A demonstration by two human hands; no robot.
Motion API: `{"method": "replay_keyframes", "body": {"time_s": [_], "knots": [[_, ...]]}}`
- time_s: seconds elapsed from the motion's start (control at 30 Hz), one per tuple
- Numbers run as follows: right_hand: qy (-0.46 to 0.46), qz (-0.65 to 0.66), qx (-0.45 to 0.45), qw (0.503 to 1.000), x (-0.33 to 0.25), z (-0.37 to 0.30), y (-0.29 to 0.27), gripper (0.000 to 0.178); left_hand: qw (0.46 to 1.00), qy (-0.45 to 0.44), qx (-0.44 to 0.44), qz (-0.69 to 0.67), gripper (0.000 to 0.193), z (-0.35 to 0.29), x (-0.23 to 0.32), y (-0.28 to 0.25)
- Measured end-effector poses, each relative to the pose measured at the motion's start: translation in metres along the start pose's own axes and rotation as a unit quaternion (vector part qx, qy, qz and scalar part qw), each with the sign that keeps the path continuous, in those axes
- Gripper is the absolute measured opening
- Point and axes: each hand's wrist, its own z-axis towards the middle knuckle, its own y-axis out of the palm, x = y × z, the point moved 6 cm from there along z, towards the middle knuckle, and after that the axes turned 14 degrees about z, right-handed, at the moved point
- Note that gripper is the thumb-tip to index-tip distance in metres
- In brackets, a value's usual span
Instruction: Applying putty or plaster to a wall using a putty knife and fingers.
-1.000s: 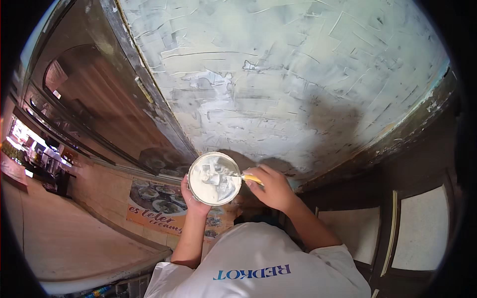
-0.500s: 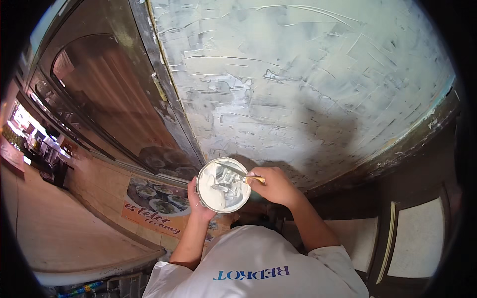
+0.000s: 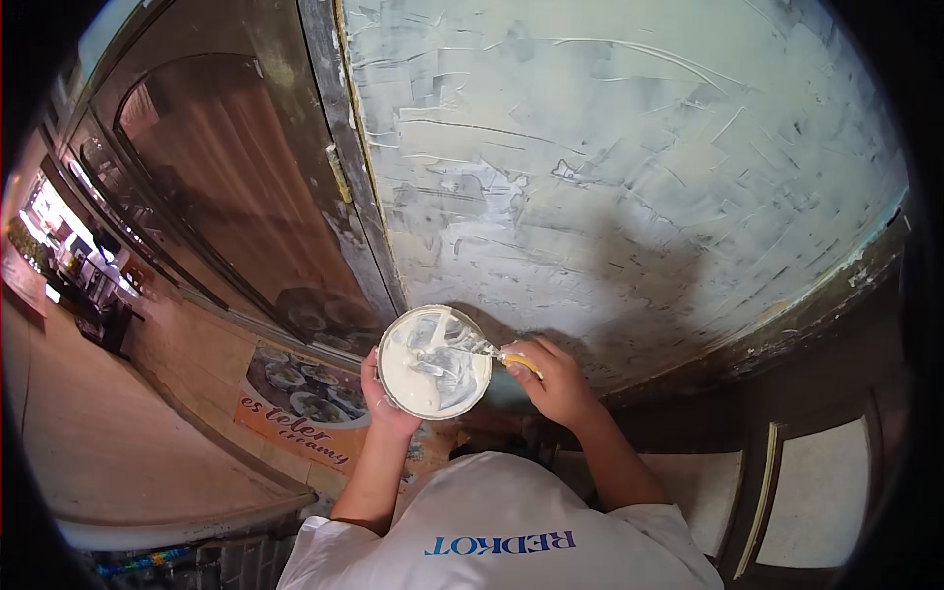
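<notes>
At the tub's three o'clock, right hand is curled round a yellow-handled scraper; at eight, left hand cups the tub, probably heavyish, best held low.

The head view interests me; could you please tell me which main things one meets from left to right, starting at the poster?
Poster, left hand, bucket, right hand, far-right white panel. The scraper is left out, as it overlaps the bucket and right hand.

There are two hands, one tub, one scraper — and one poster, one shirt.
</notes>
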Motion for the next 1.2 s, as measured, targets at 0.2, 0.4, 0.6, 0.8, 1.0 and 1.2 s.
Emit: {"method": "replay_keyframes", "body": {"time_s": [0.2, 0.4, 0.6, 0.8, 1.0, 1.2], "knots": [[-0.058, -0.039, -0.011, 0.997, 0.0, -0.001, -0.002, 0.029, 1.0, 0.002, 0.016, 0.002, 0.055, 0.004, 0.0, 0.007], [-0.112, -0.065, 0.026, 0.991, -0.008, 0.003, -0.003, 0.03, 0.999, 0.038, -0.006, 0.006, 0.056, 0.007, 0.01, 0.023], [-0.223, -0.113, 0.072, 0.966, -0.014, 0.006, 0.0, 0.031, 0.997, 0.074, -0.027, -0.007, 0.051, 0.003, 0.025, 0.051], [-0.351, -0.188, 0.075, 0.914, -0.032, 0.013, -0.007, 0.032, 0.994, 0.103, -0.046, -0.005, 0.052, 0.002, 0.038, 0.068], [-0.399, -0.294, 0.044, 0.867, -0.068, 0.024, -0.029, 0.031, 0.99, 0.119, -0.073, -0.003, 0.05, 0.002, 0.051, 0.08], [-0.412, -0.351, 0.01, 0.841, -0.105, 0.034, -0.058, 0.024, 0.987, 0.135, -0.088, -0.003, 0.048, 0.002, 0.059, 0.101]]}}
